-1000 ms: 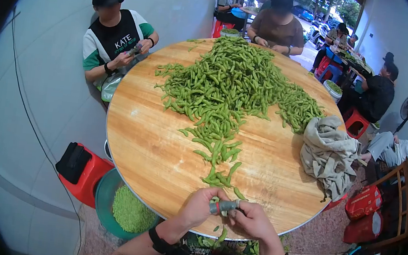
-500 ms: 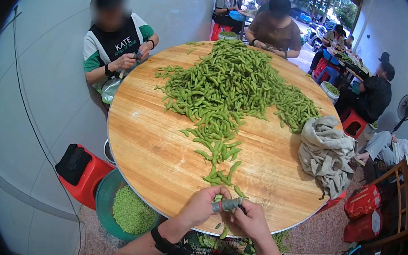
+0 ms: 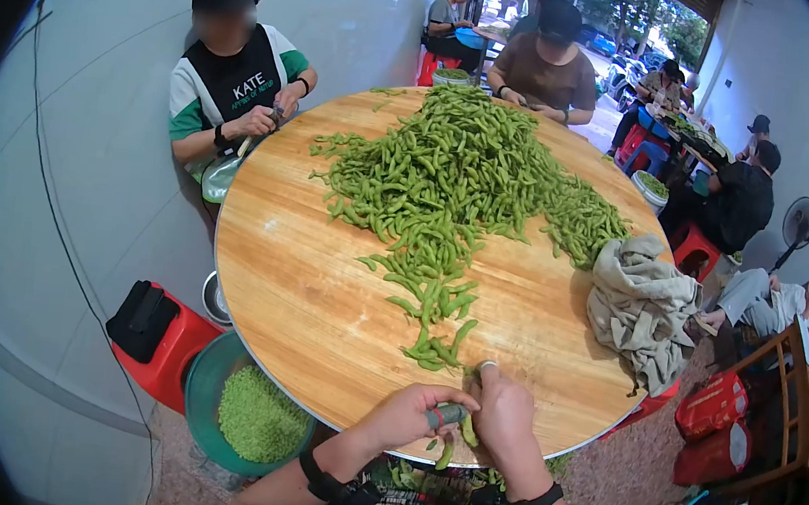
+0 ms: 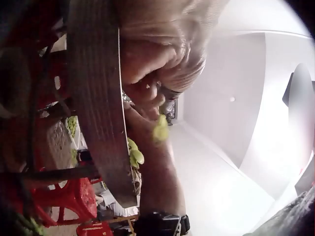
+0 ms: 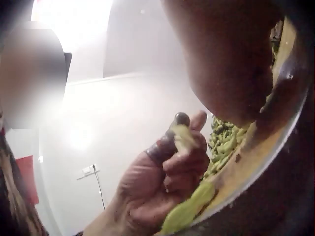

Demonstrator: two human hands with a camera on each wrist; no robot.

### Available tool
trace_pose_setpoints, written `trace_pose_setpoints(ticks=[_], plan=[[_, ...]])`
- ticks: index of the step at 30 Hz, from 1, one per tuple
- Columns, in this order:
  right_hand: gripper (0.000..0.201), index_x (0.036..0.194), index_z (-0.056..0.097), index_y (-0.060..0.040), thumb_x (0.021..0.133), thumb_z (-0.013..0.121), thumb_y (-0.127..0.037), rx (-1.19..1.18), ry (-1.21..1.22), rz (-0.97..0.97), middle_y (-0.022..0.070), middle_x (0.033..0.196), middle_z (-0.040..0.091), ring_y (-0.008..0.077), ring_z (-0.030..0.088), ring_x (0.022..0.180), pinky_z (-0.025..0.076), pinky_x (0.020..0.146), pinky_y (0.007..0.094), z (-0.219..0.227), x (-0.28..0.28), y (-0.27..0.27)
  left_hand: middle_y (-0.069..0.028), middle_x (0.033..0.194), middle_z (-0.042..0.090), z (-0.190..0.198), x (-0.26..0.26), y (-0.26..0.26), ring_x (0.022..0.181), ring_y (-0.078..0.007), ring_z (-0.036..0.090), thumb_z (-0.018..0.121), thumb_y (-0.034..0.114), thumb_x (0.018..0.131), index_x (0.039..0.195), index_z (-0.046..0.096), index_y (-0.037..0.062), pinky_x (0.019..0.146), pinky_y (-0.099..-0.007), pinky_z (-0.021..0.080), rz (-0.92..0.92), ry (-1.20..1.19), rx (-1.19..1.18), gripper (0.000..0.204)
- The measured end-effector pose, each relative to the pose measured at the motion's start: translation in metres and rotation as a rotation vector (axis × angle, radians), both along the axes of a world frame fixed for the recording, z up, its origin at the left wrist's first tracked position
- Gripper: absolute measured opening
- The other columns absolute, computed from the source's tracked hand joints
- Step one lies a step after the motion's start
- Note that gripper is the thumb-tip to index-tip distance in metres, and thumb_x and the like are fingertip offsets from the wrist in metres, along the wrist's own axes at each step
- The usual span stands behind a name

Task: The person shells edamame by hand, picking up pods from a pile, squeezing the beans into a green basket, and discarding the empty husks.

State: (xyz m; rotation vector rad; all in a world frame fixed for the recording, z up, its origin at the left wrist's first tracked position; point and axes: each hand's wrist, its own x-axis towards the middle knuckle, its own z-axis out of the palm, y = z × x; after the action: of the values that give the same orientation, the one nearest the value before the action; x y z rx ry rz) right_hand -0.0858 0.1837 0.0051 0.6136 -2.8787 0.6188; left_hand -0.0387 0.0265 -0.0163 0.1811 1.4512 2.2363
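Observation:
My left hand (image 3: 406,417) is over the table's near edge, its thumb wrapped in grey-green material. In the right wrist view the left hand (image 5: 157,184) has curled fingers and pinches a blurred pale-green pod (image 5: 184,137) by the wrapped thumb. My right hand (image 3: 506,416) is beside it, turned towards the loose pods (image 3: 433,351); its fingertips are mostly hidden, so its grip is unclear. One pod (image 3: 469,430) shows between the hands, another (image 3: 446,452) at the table edge.
The round table (image 3: 305,341) bears a big heap of green pods (image 3: 466,150) and a crumpled cloth (image 3: 643,305). Lower left are a basin of shelled beans (image 3: 256,415) and a red stool (image 3: 167,365). A person (image 3: 238,94) sits at left, another (image 3: 551,65) across.
My hands were close together around the grey-green wrapped thumb; the right hand has moved forward, towards the loose pods. The left hand has stayed near the edge.

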Motion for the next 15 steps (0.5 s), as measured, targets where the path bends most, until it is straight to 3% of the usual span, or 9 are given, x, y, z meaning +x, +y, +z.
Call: trace_pose_setpoints(ticks=[2, 4, 5, 6, 7, 8, 11, 13, 15], plan=[[0.022, 0.084, 0.051, -0.0016, 0.077, 0.062, -0.019, -0.007, -0.015, 0.000, 0.0208, 0.068, 0.058, 0.0380, 0.059, 0.063, 0.047, 0.056, 0.0437, -0.008, -0.004, 0.004, 0.0025, 0.078, 0.056, 0.005, 0.001, 0.003, 0.068, -0.0040, 0.048, 0.058, 0.003, 0.084, 0.110, 0.059, 0.0048, 0.060, -0.0180, 0.039, 0.128, 0.114, -0.173, 0.026], [0.016, 0.088, 0.052, -0.0024, 0.082, 0.059, -0.016, -0.419, -0.042, 0.079, 0.0151, 0.067, 0.059, 0.0281, 0.056, 0.050, 0.044, 0.046, 0.0358, -0.017, -0.013, 0.012, 0.0030, 0.077, 0.055, 0.008, 0.000, 0.004, 0.070, -0.0044, 0.048, 0.061, 0.005, 0.083, 0.112, 0.059, 0.0045, 0.063, -0.0198, 0.041, 0.256, 0.229, -0.347, 0.029], [0.016, 0.088, 0.052, -0.0024, 0.082, 0.059, -0.016, -0.417, -0.043, 0.081, 0.0151, 0.067, 0.059, 0.0281, 0.056, 0.050, 0.044, 0.046, 0.0358, -0.017, -0.014, 0.016, 0.0030, 0.077, 0.055, 0.009, 0.000, 0.003, 0.072, -0.0048, 0.049, 0.063, 0.007, 0.082, 0.113, 0.059, 0.0049, 0.067, -0.0208, 0.042, 0.342, 0.307, -0.389, 0.031], [0.014, 0.089, 0.053, -0.0028, 0.085, 0.057, -0.015, -0.868, -0.572, 0.036, 0.0110, 0.067, 0.059, 0.0206, 0.051, 0.046, 0.040, 0.043, 0.0297, -0.010, -0.011, 0.018, 0.0030, 0.077, 0.055, 0.010, 0.000, 0.003, 0.074, -0.0052, 0.050, 0.066, 0.008, 0.080, 0.113, 0.059, 0.0052, 0.070, -0.0218, 0.043, 0.426, 0.384, -0.432, 0.033], [0.012, 0.090, 0.053, -0.0031, 0.087, 0.055, -0.014, -1.302, -1.117, -0.021, 0.0069, 0.066, 0.059, 0.0131, 0.046, 0.042, 0.036, 0.040, 0.0236, -0.003, -0.007, 0.020, 0.0030, 0.077, 0.055, 0.012, 0.000, 0.003, 0.074, -0.0052, 0.050, 0.066, 0.008, 0.080, 0.113, 0.059, 0.0052, 0.070, -0.0218, 0.043, 0.423, 0.380, -0.432, 0.033], [0.009, 0.090, 0.053, -0.0047, 0.090, 0.052, -0.013, -1.434, -1.189, -0.003, 0.0005, 0.064, 0.055, 0.0036, 0.037, 0.043, 0.028, 0.037, 0.0162, 0.004, -0.001, 0.018, 0.0031, 0.076, 0.054, 0.014, -0.001, 0.004, 0.074, -0.0054, 0.049, 0.066, 0.008, 0.080, 0.114, 0.059, 0.0063, 0.071, -0.0216, 0.043, 0.412, 0.418, -0.416, 0.035], [0.009, 0.090, 0.052, -0.0043, 0.089, 0.051, -0.013, -1.634, -1.374, -0.139, 0.0017, 0.062, 0.053, 0.0049, 0.037, 0.041, 0.028, 0.034, 0.0167, 0.002, 0.005, 0.019, 0.0030, 0.078, 0.055, 0.001, -0.008, 0.002, 0.077, -0.0063, 0.050, 0.066, 0.009, 0.080, 0.117, 0.058, 0.0081, 0.075, -0.0213, 0.042, 0.372, 0.517, -0.384, 0.038], [0.010, 0.092, 0.049, -0.0044, 0.090, 0.050, -0.014, -1.837, -1.541, -0.028, 0.0041, 0.064, 0.052, 0.0049, 0.034, 0.037, 0.026, 0.030, 0.0169, -0.017, 0.005, 0.027, 0.0028, 0.080, 0.056, -0.006, -0.002, 0.000, 0.079, -0.0069, 0.051, 0.067, 0.009, 0.080, 0.119, 0.057, 0.0089, 0.078, -0.0211, 0.041, 0.343, 0.538, -0.372, 0.041], [0.016, 0.101, 0.048, -0.0071, 0.090, 0.051, -0.018, -1.814, -1.450, -0.126, 0.0029, 0.060, 0.050, 0.0048, 0.034, 0.037, 0.027, 0.030, 0.0167, -0.009, 0.007, 0.020, -0.0117, 0.116, 0.059, 0.014, -0.002, -0.003, 0.110, -0.0121, 0.049, 0.066, 0.009, 0.080, 0.124, 0.053, 0.0118, 0.094, -0.0244, 0.037, 0.159, 0.394, -0.485, 0.046]])
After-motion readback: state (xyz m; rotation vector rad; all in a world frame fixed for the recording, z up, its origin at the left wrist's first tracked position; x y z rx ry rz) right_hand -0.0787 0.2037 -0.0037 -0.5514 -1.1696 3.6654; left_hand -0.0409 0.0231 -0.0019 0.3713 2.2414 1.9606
